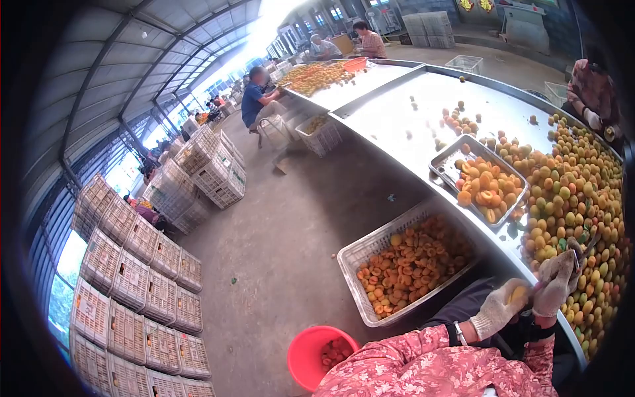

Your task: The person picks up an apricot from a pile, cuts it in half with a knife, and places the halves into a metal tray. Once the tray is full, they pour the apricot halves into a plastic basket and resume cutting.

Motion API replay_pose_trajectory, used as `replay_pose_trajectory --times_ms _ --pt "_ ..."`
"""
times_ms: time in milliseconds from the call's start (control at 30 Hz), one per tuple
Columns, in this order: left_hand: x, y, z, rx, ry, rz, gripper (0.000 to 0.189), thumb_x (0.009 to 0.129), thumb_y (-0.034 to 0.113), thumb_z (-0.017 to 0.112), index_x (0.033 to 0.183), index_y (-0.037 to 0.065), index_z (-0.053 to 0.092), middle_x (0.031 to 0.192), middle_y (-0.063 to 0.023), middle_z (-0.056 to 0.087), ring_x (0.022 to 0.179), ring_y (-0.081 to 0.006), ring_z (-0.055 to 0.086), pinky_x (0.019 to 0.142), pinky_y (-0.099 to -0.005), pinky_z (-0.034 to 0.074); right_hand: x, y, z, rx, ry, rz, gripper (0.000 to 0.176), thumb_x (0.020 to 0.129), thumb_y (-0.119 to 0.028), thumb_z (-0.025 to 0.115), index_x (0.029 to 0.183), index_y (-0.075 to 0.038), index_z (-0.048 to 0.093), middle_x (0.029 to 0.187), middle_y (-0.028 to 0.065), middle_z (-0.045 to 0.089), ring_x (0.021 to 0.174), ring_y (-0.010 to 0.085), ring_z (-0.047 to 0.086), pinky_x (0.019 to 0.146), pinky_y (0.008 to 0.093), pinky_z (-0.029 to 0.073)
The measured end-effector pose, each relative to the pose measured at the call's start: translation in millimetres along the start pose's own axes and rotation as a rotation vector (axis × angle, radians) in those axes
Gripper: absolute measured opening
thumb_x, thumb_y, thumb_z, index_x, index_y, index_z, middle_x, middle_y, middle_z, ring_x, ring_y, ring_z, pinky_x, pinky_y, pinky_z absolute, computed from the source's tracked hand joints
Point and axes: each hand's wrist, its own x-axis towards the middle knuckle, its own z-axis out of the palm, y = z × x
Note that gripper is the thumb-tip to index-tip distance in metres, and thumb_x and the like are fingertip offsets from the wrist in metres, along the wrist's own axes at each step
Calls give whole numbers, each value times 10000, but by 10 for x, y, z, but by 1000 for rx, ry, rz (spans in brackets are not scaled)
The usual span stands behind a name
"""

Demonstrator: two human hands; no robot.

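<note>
My left hand (pixel 501 308), in a pale knitted glove, is closed around a yellow-orange apricot (pixel 518 296) close to the table's edge. Beside it, my right hand (pixel 554 283), gloved likewise, is curled around a slim tool (pixel 577 257) whose metal end points away over the fruit; I cannot tell its exact kind. Whole apricots (pixel 582 198) are heaped on the metal table right past my hands. Farther along the edge, a metal tray (pixel 456 188) holds halved apricots (pixel 488 182).
Below the table edge stands a white plastic crate (pixel 360 291) of apricot halves. A red bucket (pixel 301 360) with some fruit is near my side. Stacked crates (pixel 126 331) line the left. Several people sit at the tables, one in a blue shirt (pixel 253 104).
</note>
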Motion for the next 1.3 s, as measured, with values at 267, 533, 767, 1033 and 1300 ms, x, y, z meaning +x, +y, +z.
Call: replay_pose_trajectory --times_ms 267,533,767,1033,1300 --pt "-20 141 35 25 45 -77 311 966 254 602 1213 75 543 886 -4 599 667 -39 561 558 -198 471 -170 64 -58 -210 -229 -300 352 1008 -147 458 1318 16 420 632 -11 434 491 69 357 492 228 312" --pt "30 -189 -6 255 152 77 337 945 228 615 1229 61 544 986 -112 660 815 -143 642 723 -279 524 -188 96 17 -180 -161 -95 341 1003 -151 482 1306 1 446 638 -18 427 477 58 358 466 218 299" --pt "-44 -22 15 152 82 74 310 952 208 610 1225 74 549 978 -64 646 763 -89 600 649 -239 517 -15 41 20 28 -65 84 318 1015 -210 491 1284 -42 491 569 -45 385 428 45 316 416 227 261" --pt "-19 43 -6 136 69 -35 326 947 228 613 1226 73 542 916 -45 638 677 -79 590 584 -232 504 -138 65 8 -163 -170 -148 328 1022 -200 479 1301 -29 474 560 -37 383 439 44 336 424 219 272" --pt "-49 -75 14 330 131 182 304 944 204 597 1206 59 544 912 -119 660 739 -182 648 680 -293 518 -83 67 -56 -43 -127 -5 296 1022 -206 486 1273 -50 511 600 -50 395 431 42 308 409 221 252"
